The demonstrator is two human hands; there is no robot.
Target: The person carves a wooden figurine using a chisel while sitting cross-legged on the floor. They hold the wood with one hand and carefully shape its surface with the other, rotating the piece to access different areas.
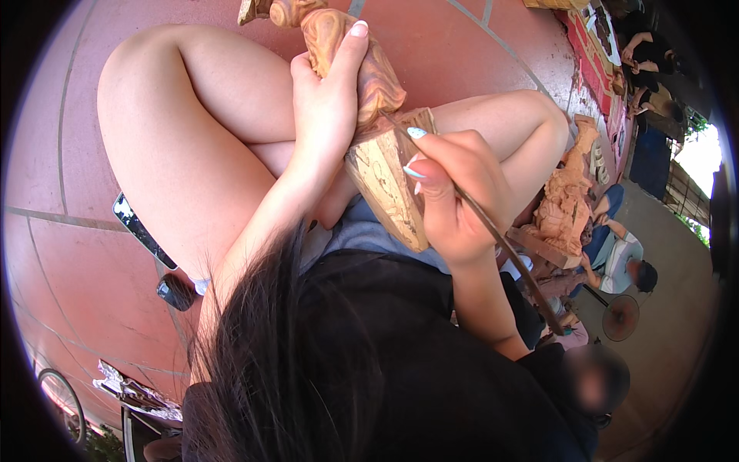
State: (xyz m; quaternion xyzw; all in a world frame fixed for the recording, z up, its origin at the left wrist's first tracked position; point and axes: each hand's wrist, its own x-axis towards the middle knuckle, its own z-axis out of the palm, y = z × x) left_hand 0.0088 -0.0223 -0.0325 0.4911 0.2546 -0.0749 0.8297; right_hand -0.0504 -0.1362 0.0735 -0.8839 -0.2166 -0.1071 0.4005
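Carved wooden figure [382,83] held over a seated person's crossed legs [204,115].
The left hand [327,104] curls around its middle, fingers partly hidden; beside its base, the right hand [462,189] pinches a long thin tool [504,242]. The tool's tip is hard to make out; the upper edge cuts off the figure.

The tool [511,256] lies right of the carving [377,79], its tip seemingly touching.
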